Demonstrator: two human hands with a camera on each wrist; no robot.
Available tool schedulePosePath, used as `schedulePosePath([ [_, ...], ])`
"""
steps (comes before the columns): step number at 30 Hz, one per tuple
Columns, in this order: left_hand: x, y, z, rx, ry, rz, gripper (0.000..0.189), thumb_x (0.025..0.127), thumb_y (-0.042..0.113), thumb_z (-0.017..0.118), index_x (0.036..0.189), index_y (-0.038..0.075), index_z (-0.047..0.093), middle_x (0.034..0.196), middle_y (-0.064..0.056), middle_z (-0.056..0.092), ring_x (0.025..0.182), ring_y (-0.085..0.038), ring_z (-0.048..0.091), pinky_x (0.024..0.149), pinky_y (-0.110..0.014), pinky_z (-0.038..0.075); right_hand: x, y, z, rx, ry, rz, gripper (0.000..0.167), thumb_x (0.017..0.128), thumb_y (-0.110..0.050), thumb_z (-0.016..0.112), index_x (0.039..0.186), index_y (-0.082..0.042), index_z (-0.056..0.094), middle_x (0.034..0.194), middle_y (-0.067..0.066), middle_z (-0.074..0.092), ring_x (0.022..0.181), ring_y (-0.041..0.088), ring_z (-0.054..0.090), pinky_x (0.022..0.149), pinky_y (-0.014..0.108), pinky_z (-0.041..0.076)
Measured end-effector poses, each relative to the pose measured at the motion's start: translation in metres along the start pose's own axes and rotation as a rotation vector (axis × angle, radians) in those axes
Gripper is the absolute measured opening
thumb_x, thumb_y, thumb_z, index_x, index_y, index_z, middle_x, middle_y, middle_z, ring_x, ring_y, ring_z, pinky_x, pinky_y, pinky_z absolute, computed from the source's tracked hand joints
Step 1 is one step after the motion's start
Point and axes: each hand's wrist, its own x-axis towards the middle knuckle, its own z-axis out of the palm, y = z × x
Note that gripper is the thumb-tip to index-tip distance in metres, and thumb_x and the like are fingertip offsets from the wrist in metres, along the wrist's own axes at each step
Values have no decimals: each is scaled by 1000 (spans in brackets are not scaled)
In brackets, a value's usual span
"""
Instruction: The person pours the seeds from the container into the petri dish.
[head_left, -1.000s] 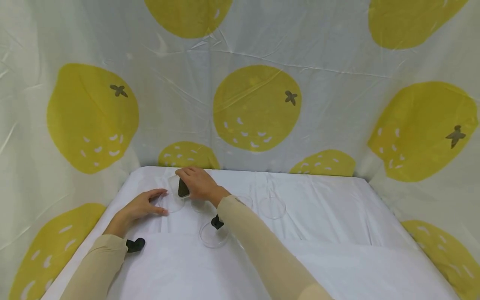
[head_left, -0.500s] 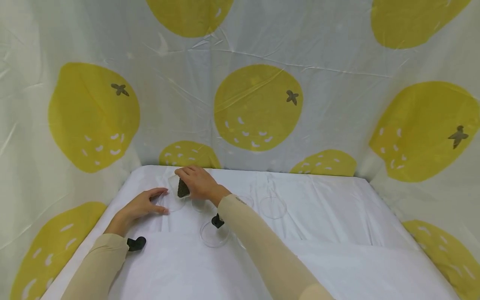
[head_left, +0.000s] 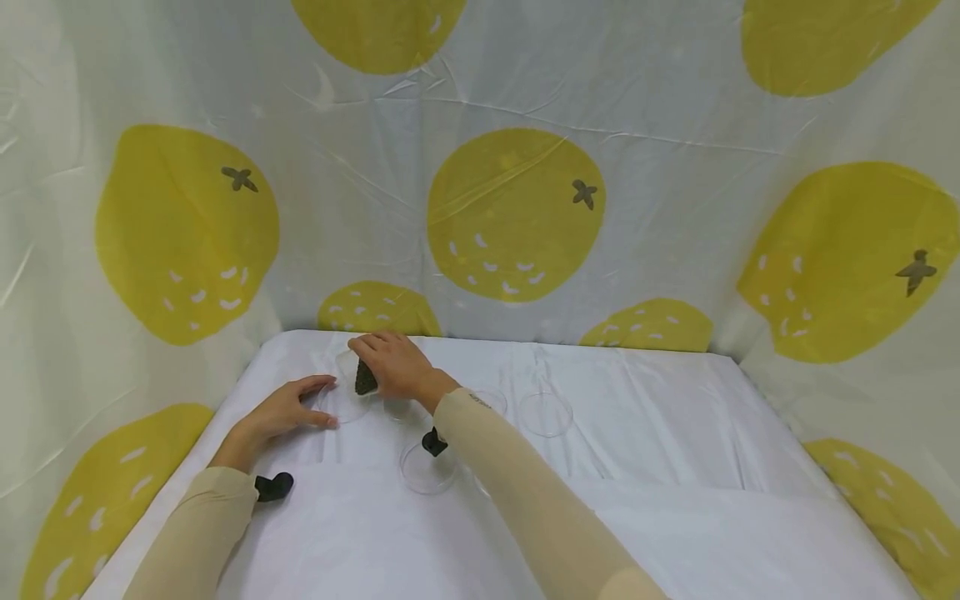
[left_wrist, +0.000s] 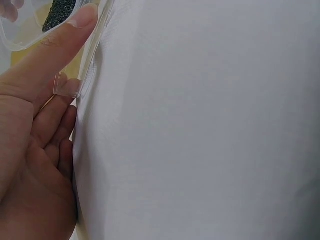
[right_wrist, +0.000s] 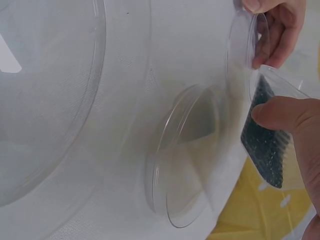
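Observation:
My right hand [head_left: 393,367] grips a clear plastic container [head_left: 347,364], tilted to the left above a petri dish [head_left: 347,410]. Dark granular material [right_wrist: 265,145] lies heaped along the container's side in the right wrist view, with the thumb against that wall. On the dish's left side my left hand [head_left: 281,408] holds its rim, thumb at the near edge and fingers at the far edge. The left wrist view shows that thumb [left_wrist: 60,50] against the clear rim. Whether any granules lie in the dish is too faint to tell.
Another clear dish [right_wrist: 165,155] sits right beside the held one, partly below my right hand. More round dishes stand nearer [head_left: 427,468] and farther right [head_left: 546,415] on the white-covered table [head_left: 675,433]. A lemon-print curtain [head_left: 517,217] encloses the back and sides.

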Motion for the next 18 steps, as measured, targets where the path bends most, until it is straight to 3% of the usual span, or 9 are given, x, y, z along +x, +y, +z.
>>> schedulePosePath([
  [18,0,1,0,-11,-1,21,84,78,22,93,146,-5,52,147,-25,53,145,-46,33,116,-63,24,5,-10,-5,-66,-37,21,76,88,-33,83,150,-22,42,151,-4,50,140,22,43,114,42,35],
])
